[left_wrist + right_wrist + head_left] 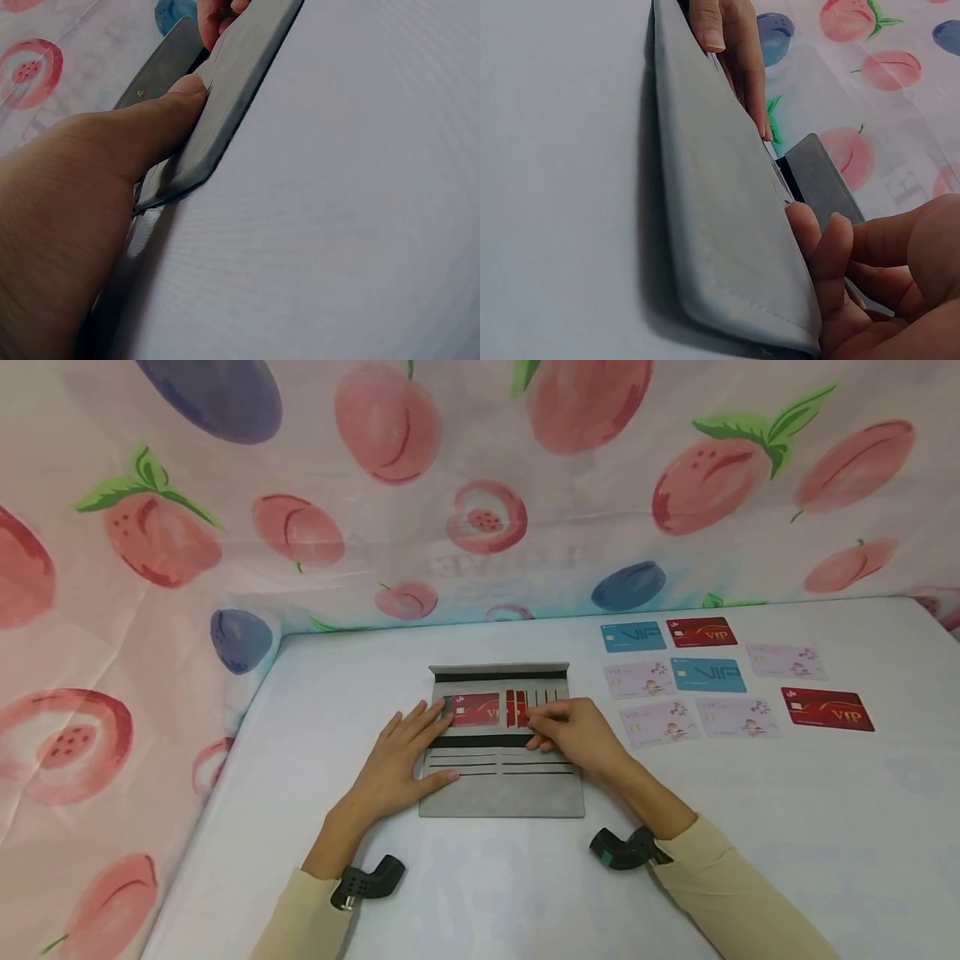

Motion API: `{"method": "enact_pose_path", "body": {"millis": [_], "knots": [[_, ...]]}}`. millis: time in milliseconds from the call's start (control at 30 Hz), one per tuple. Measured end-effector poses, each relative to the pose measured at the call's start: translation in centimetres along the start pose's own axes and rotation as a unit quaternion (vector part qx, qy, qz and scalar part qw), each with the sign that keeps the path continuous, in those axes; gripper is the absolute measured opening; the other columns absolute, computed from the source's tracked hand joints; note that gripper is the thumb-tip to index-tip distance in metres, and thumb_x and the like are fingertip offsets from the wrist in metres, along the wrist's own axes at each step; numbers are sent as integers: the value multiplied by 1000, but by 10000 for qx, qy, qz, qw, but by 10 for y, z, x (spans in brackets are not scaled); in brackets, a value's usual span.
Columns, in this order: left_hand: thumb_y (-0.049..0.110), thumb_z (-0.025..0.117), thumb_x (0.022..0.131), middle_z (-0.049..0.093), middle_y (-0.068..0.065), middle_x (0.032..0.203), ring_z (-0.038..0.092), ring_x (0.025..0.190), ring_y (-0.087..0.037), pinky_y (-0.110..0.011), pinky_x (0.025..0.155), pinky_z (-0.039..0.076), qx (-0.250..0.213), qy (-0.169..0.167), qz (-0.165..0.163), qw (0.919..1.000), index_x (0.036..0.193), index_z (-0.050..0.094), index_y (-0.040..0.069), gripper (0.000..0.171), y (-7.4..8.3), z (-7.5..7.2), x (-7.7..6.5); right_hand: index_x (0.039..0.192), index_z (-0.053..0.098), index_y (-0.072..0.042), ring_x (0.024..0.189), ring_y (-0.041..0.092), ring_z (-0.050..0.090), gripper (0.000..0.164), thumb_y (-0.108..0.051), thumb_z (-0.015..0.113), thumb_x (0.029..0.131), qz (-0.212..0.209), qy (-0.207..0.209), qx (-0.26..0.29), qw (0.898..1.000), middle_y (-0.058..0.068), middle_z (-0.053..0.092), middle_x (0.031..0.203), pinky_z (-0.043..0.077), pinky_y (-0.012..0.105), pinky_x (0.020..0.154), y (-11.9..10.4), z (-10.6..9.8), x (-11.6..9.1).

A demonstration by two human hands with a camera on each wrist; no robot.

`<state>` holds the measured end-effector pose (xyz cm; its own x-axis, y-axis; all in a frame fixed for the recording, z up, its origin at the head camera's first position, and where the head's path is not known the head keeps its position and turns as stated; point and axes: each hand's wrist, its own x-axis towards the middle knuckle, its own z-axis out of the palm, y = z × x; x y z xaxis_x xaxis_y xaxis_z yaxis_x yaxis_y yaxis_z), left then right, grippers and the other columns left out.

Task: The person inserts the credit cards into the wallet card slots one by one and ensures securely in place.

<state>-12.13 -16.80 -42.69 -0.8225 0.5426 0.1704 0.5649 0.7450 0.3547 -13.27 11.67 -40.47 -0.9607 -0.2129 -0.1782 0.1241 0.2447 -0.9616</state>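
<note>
A grey card wallet [501, 797] lies unfolded on the white table, its slots and dark strips showing. One red VIP card [476, 710] sits in its upper left part. Just right of that, a second red card [516, 708] shows as narrow strips among the upright slots. With fingers spread, my left hand [401, 764] rests on the wallet's left side, fingertips by the first card and thumb on the lower half. My right hand [577, 735] pinches the second card at its right end, and its fingers hide part of it. In the right wrist view its bent fingers [836, 240] are at the wallet's edge.
To the right of the wallet several cards lie in loose rows: blue ones [708, 675], pale pink ones [660, 722] and red ones [827, 708]. A fruit-printed cloth [480, 577] rises behind the table and along its left side.
</note>
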Motion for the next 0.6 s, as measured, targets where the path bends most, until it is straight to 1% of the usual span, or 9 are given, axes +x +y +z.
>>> {"method": "enact_pose_path", "body": {"millis": [167,333,500,600], "knots": [[50,64,85,27,-4,155,17,143,-27,-49,115,8,-22,9,-4,10000,148,39,14,77,0,0,-1,114,66,5,74,18,70,25,-9,56,97,99,-139,-113,9998,16,69,104,56,25,68,-2,-2,0],[50,65,85,27,-4,155,18,143,-27,-50,115,8,-34,8,-18,10000,148,39,14,77,0,-1,-1,114,67,6,74,19,71,27,-12,55,98,71,-234,-427,9988,15,69,98,56,27,71,-6,-6,-1],[50,64,85,28,-4,155,17,143,-26,-49,115,8,-39,6,-11,10000,148,39,15,77,0,0,0,108,71,2,63,18,67,24,-14,57,97,18,-29,-952,9954,8,67,73,54,26,66,-6,-10,-3],[50,64,85,27,-4,155,17,143,-26,-49,115,8,-27,11,-13,10000,148,39,15,77,0,0,0,106,72,0,58,18,63,23,-14,56,97,-53,-41,-1150,9933,7,63,64,51,27,61,-6,-11,-3]]}}
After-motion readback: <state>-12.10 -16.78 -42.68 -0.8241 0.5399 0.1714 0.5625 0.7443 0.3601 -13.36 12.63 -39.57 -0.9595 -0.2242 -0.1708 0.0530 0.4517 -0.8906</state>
